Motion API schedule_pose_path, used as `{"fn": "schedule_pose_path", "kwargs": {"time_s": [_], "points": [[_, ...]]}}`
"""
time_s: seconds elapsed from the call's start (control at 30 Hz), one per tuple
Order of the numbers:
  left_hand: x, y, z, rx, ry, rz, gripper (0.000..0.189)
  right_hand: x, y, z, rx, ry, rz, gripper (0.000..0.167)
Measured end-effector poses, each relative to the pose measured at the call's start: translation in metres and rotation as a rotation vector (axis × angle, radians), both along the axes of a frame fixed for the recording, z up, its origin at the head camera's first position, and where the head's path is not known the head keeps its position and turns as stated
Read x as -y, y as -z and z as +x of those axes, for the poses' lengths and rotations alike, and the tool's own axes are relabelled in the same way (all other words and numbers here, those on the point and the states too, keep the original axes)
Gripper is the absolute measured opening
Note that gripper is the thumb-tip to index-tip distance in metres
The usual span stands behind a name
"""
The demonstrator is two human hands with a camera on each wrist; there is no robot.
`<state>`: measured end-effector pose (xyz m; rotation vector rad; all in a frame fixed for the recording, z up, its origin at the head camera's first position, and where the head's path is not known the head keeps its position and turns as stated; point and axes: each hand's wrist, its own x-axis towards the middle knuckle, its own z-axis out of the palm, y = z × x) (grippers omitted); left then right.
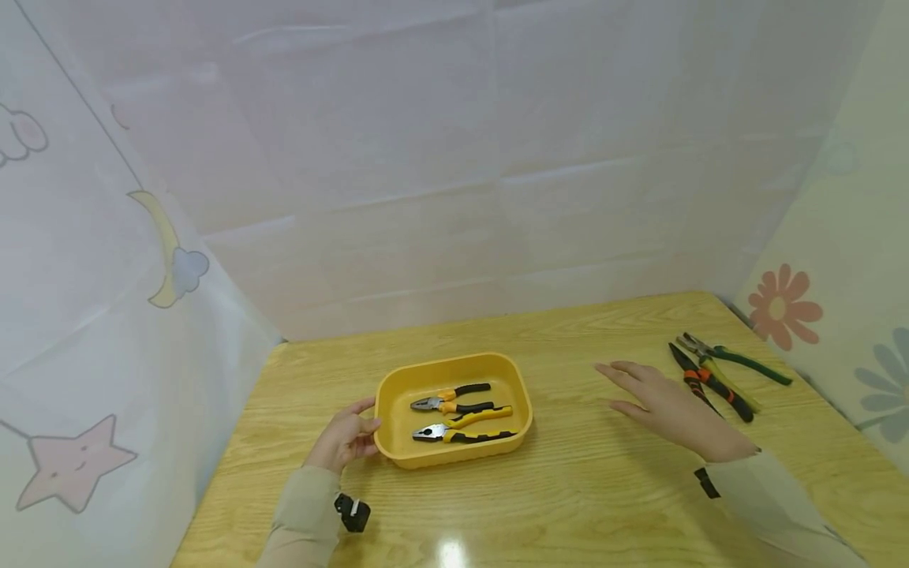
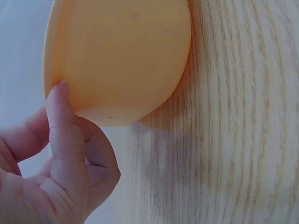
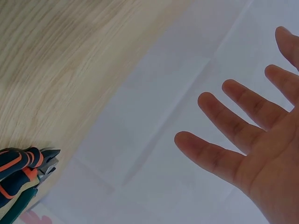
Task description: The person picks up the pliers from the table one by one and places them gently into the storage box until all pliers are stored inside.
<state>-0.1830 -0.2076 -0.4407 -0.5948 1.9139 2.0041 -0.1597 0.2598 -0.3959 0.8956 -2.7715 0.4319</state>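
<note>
A yellow plastic tray (image 1: 454, 457) stands on the table at centre left. My left hand (image 1: 344, 438) pinches its left end, thumb over the rim and fingers outside; the left wrist view shows the thumb (image 2: 61, 109) on that wall. Inside the tray lie two pairs of pliers: one with black and orange handles (image 1: 446, 406), and in front of it one with yellow and black handles (image 1: 446, 433). My right hand (image 1: 667, 406) hovers over the table to the right, fingers spread, holding nothing. In the right wrist view its fingers (image 3: 229, 128) are straight.
At the table's right side lie black-and-orange-handled pliers (image 1: 719, 386) crossing green-handled pliers (image 1: 753, 365). The wooden table (image 1: 561, 489) meets a pale hanging cloth (image 1: 461, 197) at the back. Printed cloths hang on both sides.
</note>
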Motion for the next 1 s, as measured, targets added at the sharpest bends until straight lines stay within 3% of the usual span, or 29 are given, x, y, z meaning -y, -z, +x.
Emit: {"fn": "schedule_pose_path", "kwargs": {"time_s": [0.3,0.73,1.0], "points": [[0.000,-0.001,0.001,0.011,0.007,-0.013,0.054,-0.010,0.007,0.000,-0.077,0.004,-0.001,0.057],[0.000,0.001,-0.001,0.004,0.010,-0.002,0.053,-0.017,0.014,0.002,-0.053,0.053,0.034,0.057],[0.000,-0.001,0.001,-0.006,0.024,-0.001,0.056,-0.025,0.023,0.007,-0.041,0.086,0.001,0.057]]}}
